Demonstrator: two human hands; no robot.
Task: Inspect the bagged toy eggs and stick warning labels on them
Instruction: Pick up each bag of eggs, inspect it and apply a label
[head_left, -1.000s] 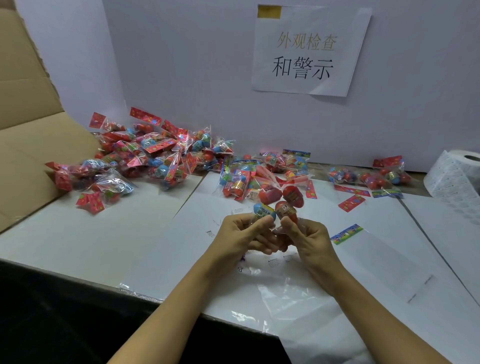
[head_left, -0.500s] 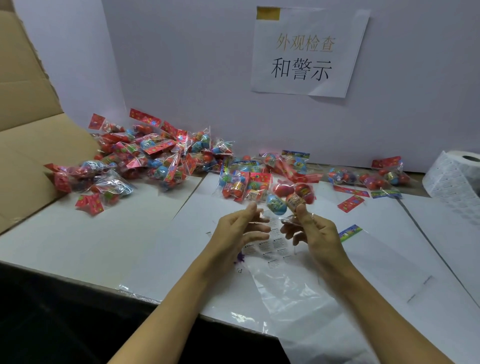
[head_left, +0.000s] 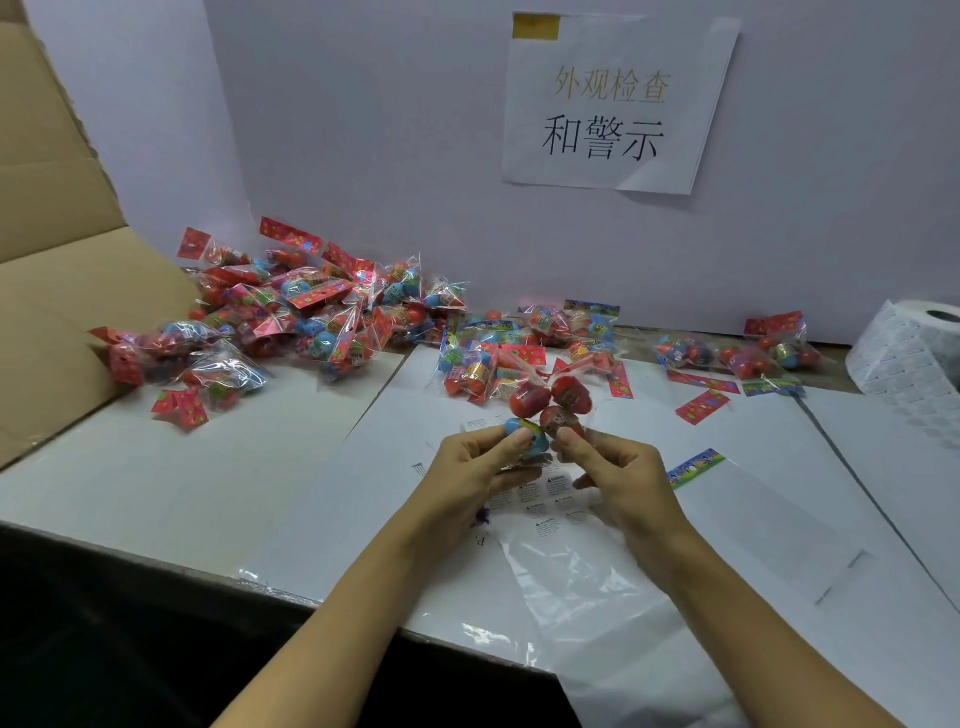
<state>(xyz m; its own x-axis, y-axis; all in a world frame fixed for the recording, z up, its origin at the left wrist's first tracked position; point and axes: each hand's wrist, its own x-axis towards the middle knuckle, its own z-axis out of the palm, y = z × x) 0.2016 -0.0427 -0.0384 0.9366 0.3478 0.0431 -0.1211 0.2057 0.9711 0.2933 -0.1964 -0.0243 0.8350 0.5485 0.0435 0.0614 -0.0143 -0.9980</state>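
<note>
Both hands, left (head_left: 470, 467) and right (head_left: 621, 470), are pinching a clear plastic bag of three red and one blue toy eggs (head_left: 545, 410) just above the white paper-covered table (head_left: 208, 483).

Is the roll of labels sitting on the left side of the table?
No, the roll of labels sits at the table's far right edge, beside the wall.

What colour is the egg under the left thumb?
Blue egg, with a yellow band; head view.
</note>
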